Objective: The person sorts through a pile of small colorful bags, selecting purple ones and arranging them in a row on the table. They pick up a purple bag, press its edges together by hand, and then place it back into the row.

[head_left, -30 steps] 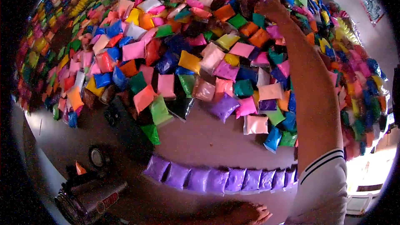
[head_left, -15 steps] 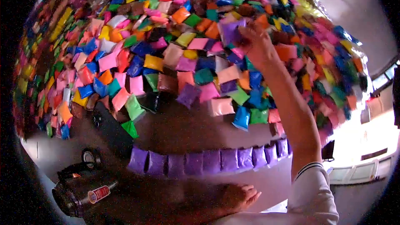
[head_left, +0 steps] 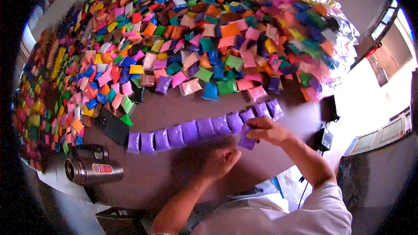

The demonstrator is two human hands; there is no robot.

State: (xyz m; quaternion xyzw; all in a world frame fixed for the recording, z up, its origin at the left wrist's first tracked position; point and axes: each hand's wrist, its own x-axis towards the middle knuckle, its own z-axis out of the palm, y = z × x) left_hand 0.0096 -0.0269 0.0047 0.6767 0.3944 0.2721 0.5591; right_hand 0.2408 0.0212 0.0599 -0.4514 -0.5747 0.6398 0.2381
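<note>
Between the thumb and fingers of my right hand (head_left: 267,131) is a purple packet (head_left: 247,140), just below the right part of a row of purple packets (head_left: 189,132). The row curves across the table, its packets side by side. My left hand (head_left: 223,162) rests below the row with its fingers curled; whether anything is inside them is hidden. A big heap of small packets in many colours (head_left: 174,67) lies beyond the row.
A steel flask (head_left: 93,172) lies on its side at the left, near a round lid (head_left: 99,152). A dark phone-like object (head_left: 113,126) sits by the row's left end. A socket box (head_left: 324,139) is at the table's (head_left: 148,176) right edge.
My right hand has come down from the heap to the row with a purple packet in its grip. My left hand has moved left and up, nearer the row. The view has shifted.
</note>
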